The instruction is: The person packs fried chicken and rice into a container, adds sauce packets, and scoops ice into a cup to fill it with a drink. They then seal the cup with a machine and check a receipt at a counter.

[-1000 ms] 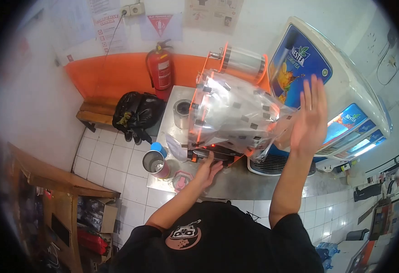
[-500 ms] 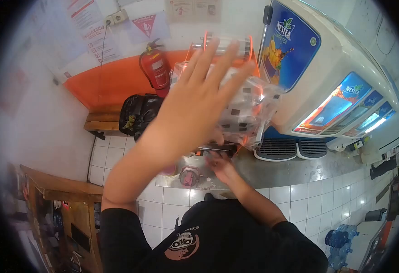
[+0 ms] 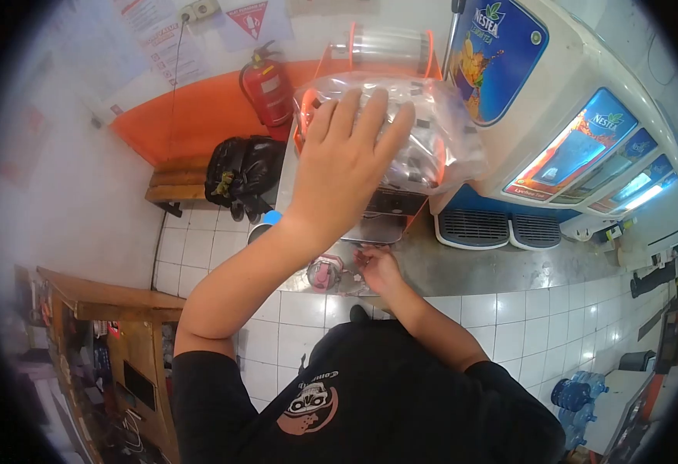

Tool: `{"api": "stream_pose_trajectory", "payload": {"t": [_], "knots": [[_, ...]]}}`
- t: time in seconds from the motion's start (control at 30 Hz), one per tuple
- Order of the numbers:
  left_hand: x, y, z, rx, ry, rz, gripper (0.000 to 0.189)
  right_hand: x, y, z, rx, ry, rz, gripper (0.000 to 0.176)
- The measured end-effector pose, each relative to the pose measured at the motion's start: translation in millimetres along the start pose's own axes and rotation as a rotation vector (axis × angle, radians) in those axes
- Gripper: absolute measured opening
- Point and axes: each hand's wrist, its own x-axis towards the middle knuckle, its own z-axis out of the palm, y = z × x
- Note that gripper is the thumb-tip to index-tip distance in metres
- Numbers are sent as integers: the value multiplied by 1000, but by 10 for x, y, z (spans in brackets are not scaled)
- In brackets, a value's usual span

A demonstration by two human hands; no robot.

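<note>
My left hand (image 3: 350,166) is raised with its fingers apart, over the clear plastic cover (image 3: 439,166) that drapes the top of an orange machine. It looks to lie against the plastic, though contact under the palm is hidden. The machine looks like a cup sealer, with a film roll (image 3: 389,52) at its back and a metal tray (image 3: 381,230) low at the front. My right hand (image 3: 379,269) is by the front of that tray, fingers loosely bent and apart, with nothing visible in them. Just left of it stands a cup with a pink lid (image 3: 325,272).
The steel counter (image 3: 501,271) carries a drinks dispenser (image 3: 555,124) with drip trays (image 3: 474,228) on the right. A blue-topped container (image 3: 271,218) is partly behind my left forearm. Beyond are a black bag (image 3: 248,172), a fire extinguisher (image 3: 268,89) and a wooden cabinet (image 3: 111,305).
The left hand is lower against the plastic cover, which has bunched up higher on the machine, exposing its front. The right hand has drawn slightly back from the machine. The view has shifted.
</note>
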Motion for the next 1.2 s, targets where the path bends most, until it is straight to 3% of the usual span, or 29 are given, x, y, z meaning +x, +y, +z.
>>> {"api": "stream_pose_trajectory", "payload": {"t": [0.07,0.27,0.47,0.53,0.67,0.73,0.83,1.1,1.2], "knots": [[-81,41,56,28,106,-10,52,-55,9,-30,-29,33,28,33],[-197,83,139,74,161,-20,51,-149,14,-75,-81,64,49,35],[-218,88,176,90,186,-15,51,-221,-50,-46,-93,9,63,26],[-213,90,170,95,178,-17,51,-259,-74,1,-243,53,55,24],[-219,85,175,88,164,-19,51,-253,-97,-3,-133,-18,86,20],[-239,82,202,110,171,-14,51,-190,-81,-37,-231,80,64,31],[-292,75,260,146,195,2,50,-141,-105,-60,-387,28,5,38],[-314,78,301,182,221,7,46,-310,-162,101,-559,96,10,42],[-335,78,400,229,315,10,41,-299,-178,82,-557,69,8,41]]}}
